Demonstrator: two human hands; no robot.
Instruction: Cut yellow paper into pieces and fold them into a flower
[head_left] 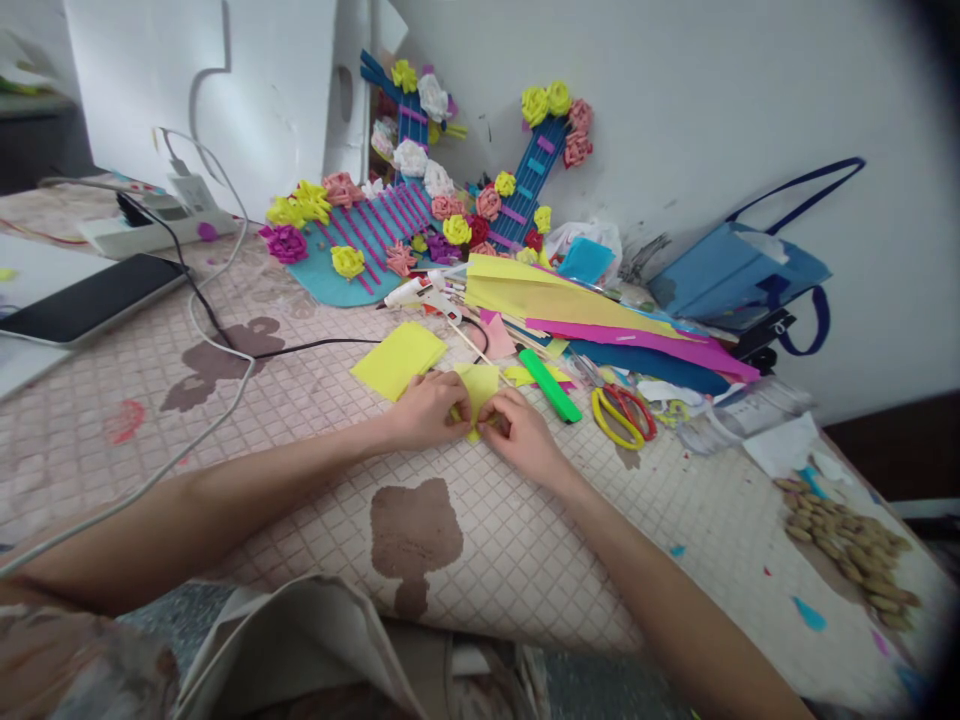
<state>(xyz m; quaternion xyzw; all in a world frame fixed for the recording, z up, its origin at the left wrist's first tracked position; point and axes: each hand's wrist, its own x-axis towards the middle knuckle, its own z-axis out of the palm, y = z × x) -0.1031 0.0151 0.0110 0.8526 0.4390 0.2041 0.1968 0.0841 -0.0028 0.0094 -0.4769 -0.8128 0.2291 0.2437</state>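
Observation:
My left hand (431, 408) pinches the left side of a small yellow piece of paper (480, 380) over the table. The fingers of my right hand (521, 432) are closed on the paper's lower right edge, close to the left fingertips. Behind this paper a thin wooden stick (472, 342) slants down toward the right hand; whether it touches the paper I cannot tell. A stack of yellow paper squares (400, 360) lies just beyond my left hand. To the right of my right hand lie a green marker (550, 385) and scissors with yellow and red handles (622, 415).
A white glue gun (420, 292) lies behind the hands, near long coloured paper sheets (570, 295). Paper-flower guitar shapes (337, 270) lean at the back. A phone (97, 295), a power strip (157, 228) and cables are left. Peanuts (851, 550) lie right, below a blue bag (739, 270).

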